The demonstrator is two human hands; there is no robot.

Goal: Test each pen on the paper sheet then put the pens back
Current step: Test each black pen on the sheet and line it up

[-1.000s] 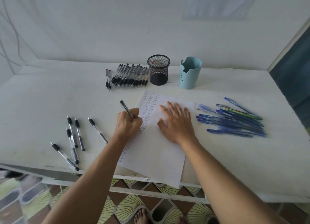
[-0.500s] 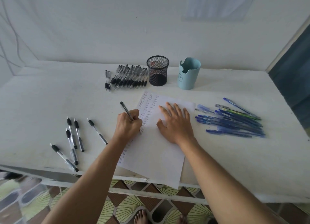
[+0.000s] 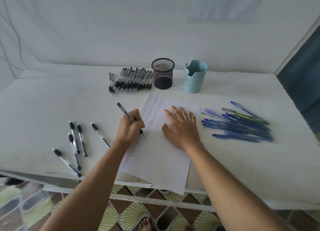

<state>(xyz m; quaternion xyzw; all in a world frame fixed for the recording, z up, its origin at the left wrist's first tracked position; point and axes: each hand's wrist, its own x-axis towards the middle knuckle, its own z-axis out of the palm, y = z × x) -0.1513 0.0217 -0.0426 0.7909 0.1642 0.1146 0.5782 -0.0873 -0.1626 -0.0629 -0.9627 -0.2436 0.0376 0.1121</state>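
Note:
My left hand (image 3: 130, 126) grips a black pen (image 3: 123, 109) with its tip on the paper sheet (image 3: 161, 152), among columns of small written marks. My right hand (image 3: 181, 126) lies flat on the sheet, fingers spread, pressing it down. Several black pens (image 3: 76, 144) lie loose on the table to the left. A row of black pens (image 3: 133, 81) lies at the back beside a black mesh cup (image 3: 163, 73). A light blue pen holder (image 3: 195, 76) stands to its right. Several blue pens (image 3: 242, 125) lie in a heap right of the sheet.
The white table (image 3: 43, 106) ends at a front edge (image 3: 155, 185) that the sheet overhangs. A white wall runs behind. A dark opening (image 3: 304, 85) lies at the far right. Below are patterned floor tiles and bare toes (image 3: 145, 223).
My left hand has shifted slightly while writing with the black pen. My right hand stays flat on the sheet.

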